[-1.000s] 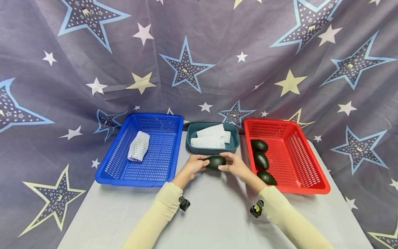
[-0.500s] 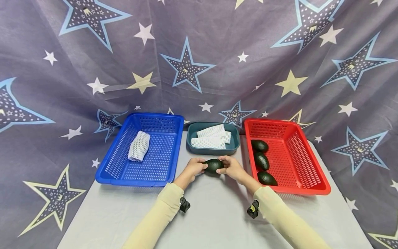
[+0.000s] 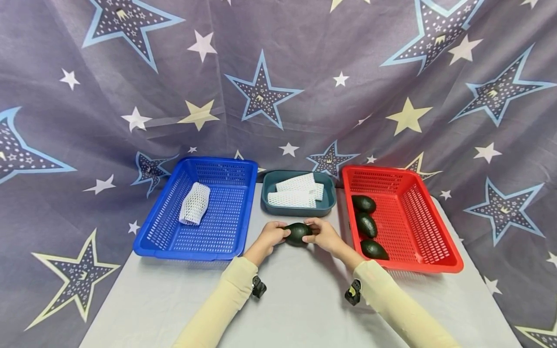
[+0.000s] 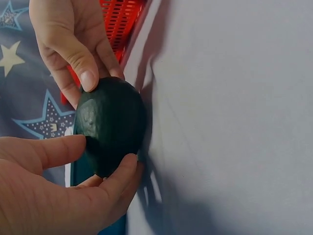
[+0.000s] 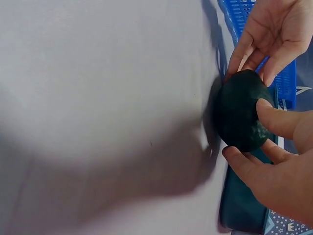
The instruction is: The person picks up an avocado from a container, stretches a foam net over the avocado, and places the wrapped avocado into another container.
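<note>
A dark green avocado (image 3: 298,234) is held between both hands over the table, in front of the teal tray. My left hand (image 3: 271,237) pinches its narrower end with thumb and fingers. At the rounder end, my right hand (image 3: 324,235) grips it the same way. In the left wrist view the avocado (image 4: 115,122) hangs close over the cloth, the left hand (image 4: 63,191) below it and the right hand (image 4: 73,44) above. The right wrist view shows the avocado (image 5: 242,110) with thumb and fingertips on its skin from both sides.
Behind the hands, a teal tray (image 3: 300,211) holds several white foam net sleeves (image 3: 291,199). To the left stands a blue basket (image 3: 226,212) with a white net-wrapped item (image 3: 194,204). A red basket (image 3: 409,227) on the right holds three avocados (image 3: 366,225).
Both hands have drawn the avocado slightly toward the person, away from the teal tray. Over the last half second they have hardly moved.
</note>
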{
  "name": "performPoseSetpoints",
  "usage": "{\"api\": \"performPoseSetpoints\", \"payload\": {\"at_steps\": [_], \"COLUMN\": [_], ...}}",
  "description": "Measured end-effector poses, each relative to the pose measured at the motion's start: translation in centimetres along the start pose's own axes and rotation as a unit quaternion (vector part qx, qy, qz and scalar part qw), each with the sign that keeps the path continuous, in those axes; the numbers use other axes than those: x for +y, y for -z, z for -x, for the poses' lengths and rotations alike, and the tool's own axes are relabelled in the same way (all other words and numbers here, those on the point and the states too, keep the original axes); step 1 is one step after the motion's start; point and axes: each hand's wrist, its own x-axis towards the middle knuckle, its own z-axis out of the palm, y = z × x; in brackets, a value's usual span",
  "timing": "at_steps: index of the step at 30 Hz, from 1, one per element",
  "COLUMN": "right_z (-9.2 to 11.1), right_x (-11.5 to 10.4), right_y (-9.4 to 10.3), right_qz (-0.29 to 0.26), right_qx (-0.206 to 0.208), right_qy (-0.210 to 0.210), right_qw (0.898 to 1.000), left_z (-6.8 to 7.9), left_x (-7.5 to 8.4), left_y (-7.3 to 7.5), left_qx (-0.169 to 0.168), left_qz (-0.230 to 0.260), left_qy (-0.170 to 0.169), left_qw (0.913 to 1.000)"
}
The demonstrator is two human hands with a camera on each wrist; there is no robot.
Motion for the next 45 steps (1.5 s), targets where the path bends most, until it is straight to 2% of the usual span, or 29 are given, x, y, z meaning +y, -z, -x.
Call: {"api": "performPoseSetpoints", "payload": {"at_steps": [10,18,24,29,32,34,38,41,45], "right_z": [0.1,-0.8,-3.1,-5.6,-6.8,-7.4,-8.6,-9.3,-9.9], "right_x": [-1.4,-5.4,-8.4,-9.5,-10.1,-10.3,-9.9,-9.0,-7.7], "right_y": [0.5,2.8,4.5,5.3,5.3,5.1,4.6,4.1,3.2], "right_qz": [0.031,0.111,0.212,0.307,0.352,0.372,0.394,0.401,0.399], "right_qx": [-0.002,-0.023,-0.012,-0.030,-0.049,-0.065,-0.088,-0.094,-0.089], "right_qy": [0.007,0.065,0.096,0.122,0.115,0.099,0.069,0.050,0.029], "right_qw": [0.999,0.991,0.972,0.943,0.928,0.921,0.912,0.910,0.912], "left_z": [-0.3,-0.4,-0.2,0.0,0.1,0.1,0.2,0.3,0.3], "left_x": [-0.3,-0.2,-0.1,0.1,0.2,0.3,0.4,0.4,0.1], "left_y": [0.1,0.1,0.1,0.1,0.2,0.3,0.5,0.6,0.7], "left_qx": [-0.003,-0.006,-0.009,-0.009,-0.009,-0.008,-0.008,-0.006,-0.004], "left_qz": [0.004,0.008,0.010,0.013,0.013,0.014,0.017,0.017,0.015], "left_qy": [-0.001,-0.001,0.000,0.002,0.003,0.001,-0.001,-0.004,-0.005], "left_qw": [1.0000,0.9999,0.9999,0.9999,0.9999,0.9999,0.9998,0.9998,0.9999]}}
